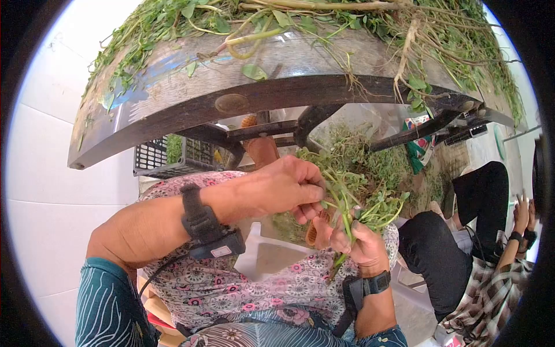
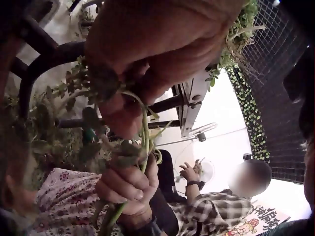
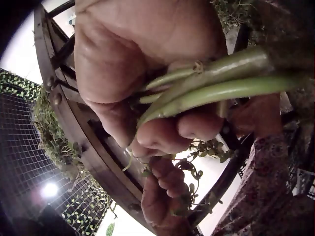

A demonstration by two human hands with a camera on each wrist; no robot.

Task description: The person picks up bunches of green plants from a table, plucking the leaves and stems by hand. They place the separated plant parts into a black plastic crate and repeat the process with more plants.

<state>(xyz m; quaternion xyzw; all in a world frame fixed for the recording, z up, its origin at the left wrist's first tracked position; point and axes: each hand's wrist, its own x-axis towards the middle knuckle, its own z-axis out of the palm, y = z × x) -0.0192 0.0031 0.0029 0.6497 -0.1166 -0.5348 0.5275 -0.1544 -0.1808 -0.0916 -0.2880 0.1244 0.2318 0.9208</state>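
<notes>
Clearly, right grip [image 1: 365, 244] closed round green stems [image 1: 347, 217], left grip [image 1: 283, 188] pinching one, poster [image 2: 262, 222] (lettering unclear).

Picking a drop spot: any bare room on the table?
Near strip of the table, left and middle, between greens and front edge, bar a few loose leaves. Crowded: far side, and right, where roots overhang the edge.

We're looking down and forward from the head, over the left hand [image 1: 289, 188] and right hand [image 1: 361, 246]. Now the left wrist: we're tight against that hand, facing across to the right, sharing the plaid shirt [image 1: 491, 283] with the head view. From the right wrist, equally close, we face the left hand; both wrist views catch the mesh [image 3: 22, 123] beyond the hands.
</notes>
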